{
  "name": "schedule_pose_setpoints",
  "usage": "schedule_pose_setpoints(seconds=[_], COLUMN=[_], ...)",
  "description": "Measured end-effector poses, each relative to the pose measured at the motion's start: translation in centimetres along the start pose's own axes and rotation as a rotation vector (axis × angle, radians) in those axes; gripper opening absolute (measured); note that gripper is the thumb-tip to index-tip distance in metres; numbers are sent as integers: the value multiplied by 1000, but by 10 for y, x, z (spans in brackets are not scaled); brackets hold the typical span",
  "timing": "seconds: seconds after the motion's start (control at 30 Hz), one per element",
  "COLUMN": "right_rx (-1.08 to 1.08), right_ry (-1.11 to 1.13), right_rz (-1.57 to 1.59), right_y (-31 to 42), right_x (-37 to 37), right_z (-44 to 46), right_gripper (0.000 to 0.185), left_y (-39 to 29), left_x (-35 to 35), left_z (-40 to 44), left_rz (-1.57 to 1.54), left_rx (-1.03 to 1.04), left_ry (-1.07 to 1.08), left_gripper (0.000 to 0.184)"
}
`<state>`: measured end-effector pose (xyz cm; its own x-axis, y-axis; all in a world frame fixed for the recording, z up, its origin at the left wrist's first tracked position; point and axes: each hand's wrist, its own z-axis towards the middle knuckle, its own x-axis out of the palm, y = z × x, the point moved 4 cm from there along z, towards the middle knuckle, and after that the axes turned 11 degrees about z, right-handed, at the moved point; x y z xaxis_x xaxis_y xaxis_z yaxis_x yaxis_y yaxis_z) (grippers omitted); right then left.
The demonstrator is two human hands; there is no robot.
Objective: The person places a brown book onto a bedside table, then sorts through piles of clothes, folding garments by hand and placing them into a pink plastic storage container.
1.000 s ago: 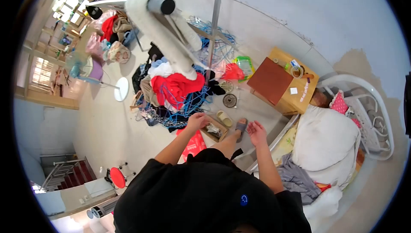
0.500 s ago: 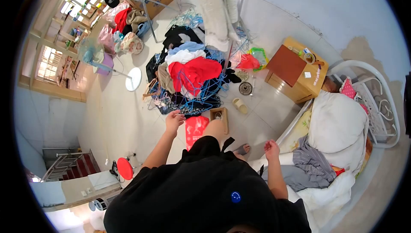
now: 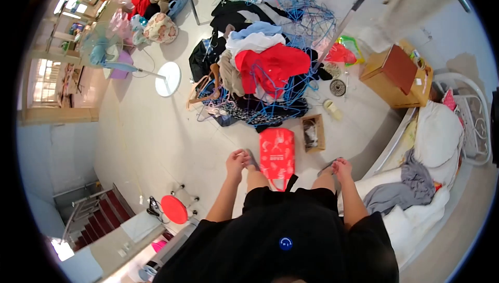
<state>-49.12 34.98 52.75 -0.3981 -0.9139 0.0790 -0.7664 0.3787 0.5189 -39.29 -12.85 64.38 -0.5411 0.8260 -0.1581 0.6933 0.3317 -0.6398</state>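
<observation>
None of the tangled heap of red, white and black clothes and thin blue hangers [image 3: 273, 69] looks put in order, I'd judge; it sprawls loose toward the far edge of the pale tiled floor [image 3: 145, 132]. A flat red printed bag [image 3: 277, 153] lies at its near side, with an open brown cardboard box [image 3: 322, 134] beside it. The left hand [image 3: 237, 161] and right hand [image 3: 342, 169] hang well apart, fingers loosely curled, not closed, holding nothing I can see. Both forearms slant forward.

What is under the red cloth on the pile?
White cloth shows at the upper edge of the red cloth, beige cloth at its left. What lies beneath its middle is covered from view.
</observation>
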Motion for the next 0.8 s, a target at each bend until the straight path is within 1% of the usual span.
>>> schedule_pose_setpoints(seconds=[0.07, 0.1, 0.17, 0.2, 0.23, 0.3, 0.33, 0.4, 0.43, 0.47, 0.53, 0.6, 0.63, 0.7, 0.73, 0.77, 0.8], right_rx=[19, 29, 33, -54, -122, -137, -145, -123, -106, -179, -313, -246, -227, -182, -161, -88, -120], right_ry=[31, 49, 128, 143, 181, 175, 171, 157, 143, 115, 37, 7, -11, -1, 15, 35, 54], right_rz=[-202, -311, -483, -528, -507, -577, -609, -580, -558, -672, -906, -984, -1016, -990, -984, -830, -919], right_y=[-45, -62, -83, -93, -98, -104, -106, -121, -131, -135, -143, -173, -184, -230, -256, -298, -321], right_x=[51, 71, 112, 128, 143, 171, 182, 198, 202, 204, 208, 194, 196, 191, 186, 173, 172], right_z=[-24, -35, -38, -27, -16, 11, 31, 78, 97, 118, 164, 202, 233, 274, 295, 322, 335], right_gripper=[16, 15, 21, 20, 15, 17, 18, 16, 15, 14, 13, 15, 17, 17, 17, 26, 35], left_y=[-3, -3, -23, -26, -25, -26, -28, -24, -19, -14, 9, 35, 49, 98, 111, 112, 117], left_x=[-38, -52, -75, -84, -90, -94, -91, -88, -80, -69, -43, -14, 2, 14, 22, 34, 40], left_z=[26, 30, 38, 40, 38, 34, 32, 38, 46, 62, 112, 174, 222, 279, 300, 323, 338], left_rz=[6, 5, 37, 35, 33, 39, 38, 51, 60, 69, 205, 258, 292, 343, 343, 348, 357], left_rx=[14, -16, -50, -66, -79, -81, -50, 6, 18, 31, -61, -86, -68, -92, -79, -56, -40], left_ry=[46, 29, 12, 15, 14, -19, -45, -88, -50, 0, 99, 229, 279, 332, 344, 360, 375], left_gripper=[35, 35, 36, 36, 36, 35, 34, 32, 31, 30, 27, 26, 26, 27, 27, 27, 28])
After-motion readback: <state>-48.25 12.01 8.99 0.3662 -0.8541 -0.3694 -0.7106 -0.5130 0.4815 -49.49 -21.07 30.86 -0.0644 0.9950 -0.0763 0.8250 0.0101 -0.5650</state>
